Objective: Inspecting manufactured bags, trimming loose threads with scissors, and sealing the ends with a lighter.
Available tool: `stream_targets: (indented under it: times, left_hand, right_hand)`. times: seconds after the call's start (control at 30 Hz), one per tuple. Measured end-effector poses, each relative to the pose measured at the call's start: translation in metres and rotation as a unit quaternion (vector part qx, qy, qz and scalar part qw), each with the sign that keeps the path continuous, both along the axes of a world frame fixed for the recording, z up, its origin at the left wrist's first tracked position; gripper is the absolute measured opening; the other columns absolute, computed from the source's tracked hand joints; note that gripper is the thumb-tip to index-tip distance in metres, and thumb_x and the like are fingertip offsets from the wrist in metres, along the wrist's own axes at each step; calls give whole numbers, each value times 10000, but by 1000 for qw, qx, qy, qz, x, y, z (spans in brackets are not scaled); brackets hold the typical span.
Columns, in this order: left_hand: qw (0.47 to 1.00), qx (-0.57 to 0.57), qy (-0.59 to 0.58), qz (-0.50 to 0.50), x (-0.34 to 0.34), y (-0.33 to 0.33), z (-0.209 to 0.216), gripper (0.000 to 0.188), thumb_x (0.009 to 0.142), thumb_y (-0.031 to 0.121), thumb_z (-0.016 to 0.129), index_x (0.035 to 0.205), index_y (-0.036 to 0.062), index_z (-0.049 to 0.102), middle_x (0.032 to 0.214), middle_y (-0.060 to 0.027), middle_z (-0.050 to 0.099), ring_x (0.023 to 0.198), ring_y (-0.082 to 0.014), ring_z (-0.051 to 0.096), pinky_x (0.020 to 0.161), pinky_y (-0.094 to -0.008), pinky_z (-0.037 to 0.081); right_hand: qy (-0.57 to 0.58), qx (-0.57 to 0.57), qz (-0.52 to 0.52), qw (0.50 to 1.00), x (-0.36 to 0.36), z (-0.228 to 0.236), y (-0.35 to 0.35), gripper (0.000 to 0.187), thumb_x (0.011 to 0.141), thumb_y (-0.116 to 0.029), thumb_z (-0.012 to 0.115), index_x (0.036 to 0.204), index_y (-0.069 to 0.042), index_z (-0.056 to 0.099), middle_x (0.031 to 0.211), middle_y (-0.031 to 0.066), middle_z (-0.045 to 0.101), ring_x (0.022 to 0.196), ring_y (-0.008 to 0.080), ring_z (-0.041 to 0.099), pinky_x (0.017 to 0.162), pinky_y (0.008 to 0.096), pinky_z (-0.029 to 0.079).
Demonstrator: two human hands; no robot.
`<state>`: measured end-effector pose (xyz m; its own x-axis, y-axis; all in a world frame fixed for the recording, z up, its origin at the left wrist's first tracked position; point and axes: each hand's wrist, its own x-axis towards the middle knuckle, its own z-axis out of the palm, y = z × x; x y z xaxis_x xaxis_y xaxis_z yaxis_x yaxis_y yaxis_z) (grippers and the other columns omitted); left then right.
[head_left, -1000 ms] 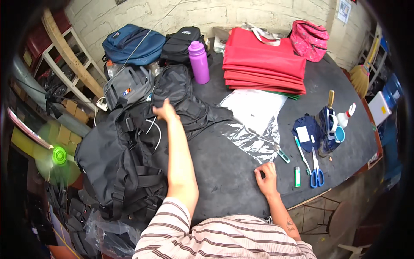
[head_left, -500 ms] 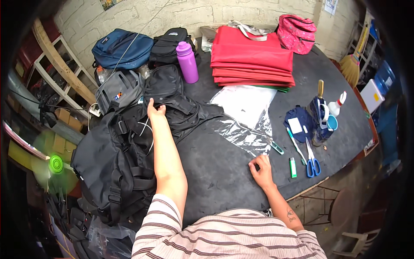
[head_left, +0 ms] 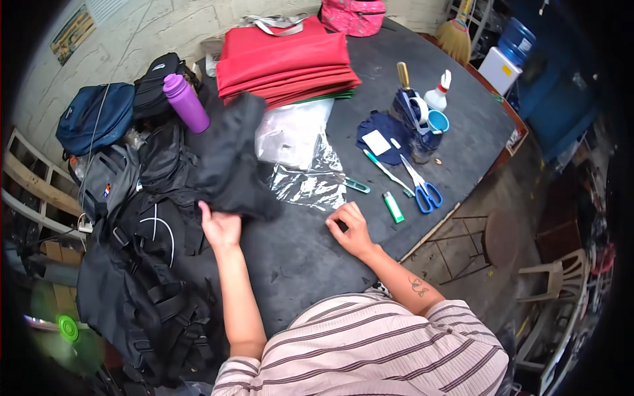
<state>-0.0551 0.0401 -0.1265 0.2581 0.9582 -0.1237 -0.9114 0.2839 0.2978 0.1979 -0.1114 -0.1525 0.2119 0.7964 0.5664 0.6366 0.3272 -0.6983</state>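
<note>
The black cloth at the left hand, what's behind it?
Behind the black cloth, the red pile shows past its top. The fingertips of the left hand are hidden at its bottom edge. Whatever else it covers can't be seen.

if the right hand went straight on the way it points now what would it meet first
Most likely the clear plastic bag, whose near edge lies just ahead and left of the right hand; the hand's height is unclear, so it might pass above.

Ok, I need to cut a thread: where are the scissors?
In the head view, the scissors lie right of centre on the table, beside the green lighter.
</note>
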Motion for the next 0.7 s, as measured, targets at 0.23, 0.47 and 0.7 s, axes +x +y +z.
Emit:
stream_targets:
  times: [0.23,0.47,0.7]
  left_hand:
    - [976,-96,118,-153,38,-64,-39,163,835,143,605,959,37,601,975,-81,621,962,-234,558,911,-405,407]
    - [992,-77,32,-97,83,-89,-10,782,792,505,585,1321,4,302,1362,-134,331,1258,-289,309,1058,-446,250]
    - [979,-151,-12,-136,120,-82,-39,255,832,13,573,1041,-113,500,1057,-210,575,995,-302,559,1036,-396,378]
  right_hand:
    - [-97,-15,-283,954,96,24,-20,132,692,-7,570,819,-38,559,830,120,537,818,304,507,748,394,393]
    - [-175,-339,-400,833,179,22,-75,347,669,-124,694,977,-13,579,1007,159,515,949,350,496,838,419,413]
    - [-190,-373,-358,835,179,21,-77,341,634,-177,747,906,-13,622,945,143,557,940,300,509,831,376,419]
